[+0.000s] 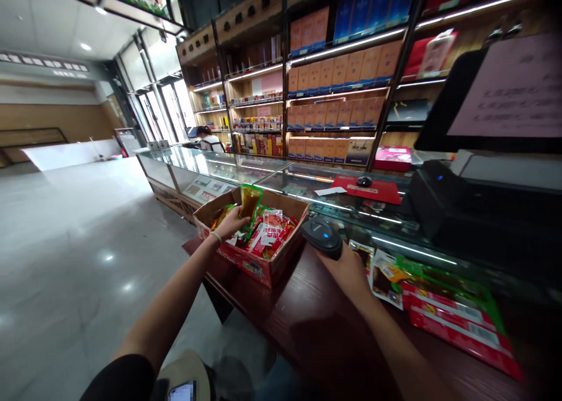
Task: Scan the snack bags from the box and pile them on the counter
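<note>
My left hand [232, 223] reaches over an open cardboard box [246, 266] and is closed on the lower edge of a green-edged snack packet [251, 203], which stands upright above the box. Beneath it the box holds red packets [270, 231] and several green and yellow ones. To the right of the box, my right hand [346, 269] is wrapped round a black barcode scanner [322, 236] with a small blue light. The scanner's head points toward the box; its handle is hidden in my palm.
Red packets [461, 322], a green packet [448, 281] and clear-and-brown packets [386, 278] lie right on the dark red table [302, 307]. Behind stand a glass counter [246, 165], a red mat [373, 190] with a mouse [364, 181], and a monitor [509, 96]. Boxed goods fill the shelves.
</note>
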{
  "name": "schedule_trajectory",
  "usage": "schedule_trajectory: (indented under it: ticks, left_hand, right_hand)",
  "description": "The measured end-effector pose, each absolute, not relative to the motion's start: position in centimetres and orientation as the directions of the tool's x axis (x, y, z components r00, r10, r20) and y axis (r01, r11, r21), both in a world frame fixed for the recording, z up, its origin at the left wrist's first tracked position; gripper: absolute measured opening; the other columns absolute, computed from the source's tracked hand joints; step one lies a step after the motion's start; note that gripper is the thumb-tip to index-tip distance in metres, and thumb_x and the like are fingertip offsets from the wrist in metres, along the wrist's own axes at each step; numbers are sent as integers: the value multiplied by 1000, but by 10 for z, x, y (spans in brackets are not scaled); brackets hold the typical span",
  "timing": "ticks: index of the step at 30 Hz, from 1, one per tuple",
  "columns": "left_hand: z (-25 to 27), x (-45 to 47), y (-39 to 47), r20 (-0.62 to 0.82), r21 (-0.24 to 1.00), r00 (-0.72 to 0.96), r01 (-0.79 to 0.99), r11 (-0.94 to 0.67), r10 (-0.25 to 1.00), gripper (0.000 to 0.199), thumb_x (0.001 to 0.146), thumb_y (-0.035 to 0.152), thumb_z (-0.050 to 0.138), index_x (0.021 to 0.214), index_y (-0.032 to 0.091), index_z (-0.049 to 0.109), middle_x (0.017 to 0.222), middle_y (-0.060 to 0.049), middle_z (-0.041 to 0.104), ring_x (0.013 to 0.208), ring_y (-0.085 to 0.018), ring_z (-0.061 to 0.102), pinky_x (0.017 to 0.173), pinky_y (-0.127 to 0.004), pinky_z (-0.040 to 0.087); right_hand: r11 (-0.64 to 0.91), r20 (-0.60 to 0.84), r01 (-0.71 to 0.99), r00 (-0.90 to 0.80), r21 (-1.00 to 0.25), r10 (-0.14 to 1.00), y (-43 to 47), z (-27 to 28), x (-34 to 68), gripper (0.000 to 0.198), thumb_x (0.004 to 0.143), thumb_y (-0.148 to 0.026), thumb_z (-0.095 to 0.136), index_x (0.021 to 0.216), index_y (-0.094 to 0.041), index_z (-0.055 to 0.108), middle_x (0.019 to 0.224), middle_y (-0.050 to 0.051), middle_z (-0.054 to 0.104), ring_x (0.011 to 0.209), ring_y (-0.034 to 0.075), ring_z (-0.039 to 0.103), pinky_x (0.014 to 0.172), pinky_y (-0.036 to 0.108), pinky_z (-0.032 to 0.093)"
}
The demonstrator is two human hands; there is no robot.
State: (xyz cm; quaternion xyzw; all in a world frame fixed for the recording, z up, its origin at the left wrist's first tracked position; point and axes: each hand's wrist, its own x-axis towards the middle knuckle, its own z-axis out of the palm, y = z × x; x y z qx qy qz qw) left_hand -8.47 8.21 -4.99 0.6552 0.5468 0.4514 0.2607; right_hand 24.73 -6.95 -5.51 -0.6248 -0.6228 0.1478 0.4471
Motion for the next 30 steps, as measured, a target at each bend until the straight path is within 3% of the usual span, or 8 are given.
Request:
schedule_trajectory:
  ticks: [3, 7, 11, 14, 17, 23, 30]
  left_hand:
    - [-34, -63, 71, 202, 961, 23, 190, -203, 979, 38, 72, 34, 66, 103, 18, 51, 89, -3, 65, 77, -16, 64, 72, -31, 52]
    - [-12, -13, 47, 207, 978, 119, -58, -201, 971, 42, 73, 33, 68, 108, 19, 51, 91, -3, 64, 75, -14, 64, 70, -30, 52]
    - [-8, 46, 18, 318, 947, 132, -90, -308, 939, 44, 65, 32, 77, 100, 16, 57, 94, -4, 65, 82, -16, 64, 73, -27, 51]
    - [-23, 92, -3, 311, 950, 207, -79, -301, 928, 40, 65, 35, 78, 94, 15, 59, 90, -3, 66, 79, -17, 63, 70, -26, 50]
    - [-51, 138, -18, 246, 968, 306, -123, -218, 920, 36, 71, 39, 73, 96, 15, 62, 89, -4, 68, 79, -17, 64, 71, -28, 51]
    - [-110, 200, -14, 165, 927, 383, -375, -11, 909, 39, 74, 38, 70, 107, 18, 60, 102, -7, 68, 90, -18, 66, 82, -31, 51]
    - [-156, 204, 5, 56, 931, 414, -350, 102, 909, 40, 68, 39, 78, 90, 13, 59, 81, -3, 67, 67, -12, 61, 63, -23, 48]
  right_hand:
    - [162, 396, 644, 236, -747, 888, -77, -52, 262, 40, 75, -41, 64, 110, -22, 65, 92, 8, 74, 89, 30, 69, 68, 34, 51]
    - [86, 379, 632, 345, -770, 859, -90, -55, 294, 38, 74, -45, 64, 102, -20, 67, 81, 7, 74, 80, 29, 70, 62, 33, 50]
    - [35, 360, 597, 434, -801, 826, -105, -66, 332, 38, 74, -48, 65, 96, -18, 67, 77, 7, 73, 74, 28, 69, 60, 32, 49]
    - [-4, 356, 601, 479, -799, 803, -117, -75, 358, 43, 74, -50, 65, 101, -17, 66, 85, 9, 74, 82, 29, 69, 64, 33, 50]
    - [-34, 376, 623, 514, -782, 771, -127, -85, 379, 44, 75, -49, 65, 106, -17, 66, 95, 11, 74, 92, 30, 68, 71, 34, 50]
    - [-127, 354, 629, 579, -767, 735, -141, -103, 396, 42, 76, -46, 64, 107, -19, 65, 92, 10, 74, 88, 29, 69, 71, 34, 51]
    - [-174, 306, 617, 591, -767, 746, -145, -110, 398, 42, 76, -41, 63, 112, -19, 63, 95, 9, 74, 90, 28, 69, 73, 34, 51]
